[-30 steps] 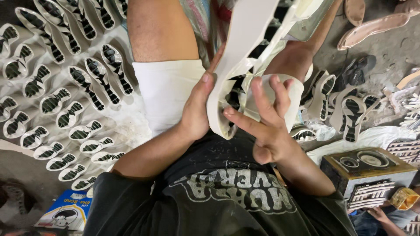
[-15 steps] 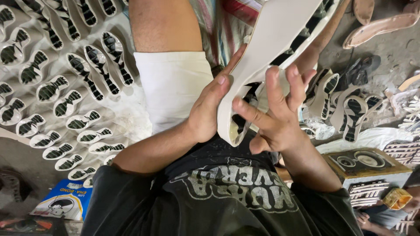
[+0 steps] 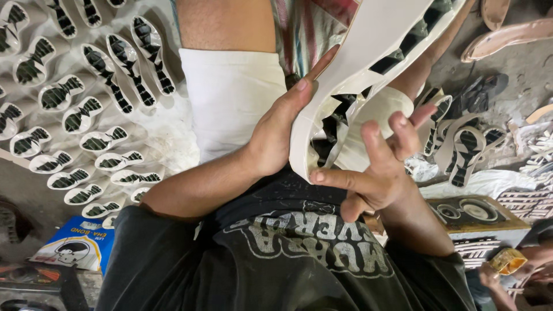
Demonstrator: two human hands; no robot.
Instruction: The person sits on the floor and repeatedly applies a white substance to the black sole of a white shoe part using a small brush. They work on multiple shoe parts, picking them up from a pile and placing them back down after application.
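- Over my lap, I hold a white sole (image 3: 368,63) with black inlays, its heel end down and its length slanting up to the right, out of the frame.
- Left hand (image 3: 282,135): grip closed on the sole's left edge, thumb laid up along the rim, palm behind the heel end.
- Right hand (image 3: 377,173): grip released, fingers (image 3: 403,129) spread; only the forefinger tip touches the lower heel edge.
- Step in hand, as I judge it: pressing the sole's edge while the left hand steadies it.
- Next move, as I judge it, calls for a firm left hold and even fingertip pressure along the rim, so that the sole does not twist.
- Finished soles (image 3: 103,138) lie in rows on the floor at my left, apart from one another; more soles (image 3: 461,150) lie heaped at my right.
- Containers: a blue box (image 3: 75,247) lies on the floor at lower left, contents not visible. A wooden box (image 3: 478,222) stands at my right; two round shapes show on its top, and I cannot tell what is inside.
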